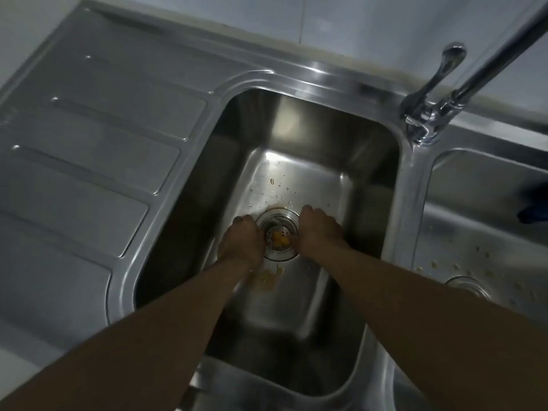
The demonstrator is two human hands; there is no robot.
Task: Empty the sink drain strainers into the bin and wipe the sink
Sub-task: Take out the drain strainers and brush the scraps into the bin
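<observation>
Strainer (272,232) sits low in sink (296,129) floor, yellow scrap (281,241) inside. Left hand (243,241) and right hand (318,232) at rim, one each side, likely to lift it flat, no spill. Fingers hidden under hands: grip, cannot tell.

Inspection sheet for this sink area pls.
Surface: steel sink, specks and a yellowish smear on the left basin floor.
Job's things: strainer seated in left drain, orange scraps inside; second strainer in right basin, crumbs around.
Clutter: dark blue item at right edge, unidentifiable.
Hands: left hand and right hand flank the strainer at its rim; grip unclear.
Cables: nothing seen.
Surroundings: faucet, drainboard, pale wall.
</observation>
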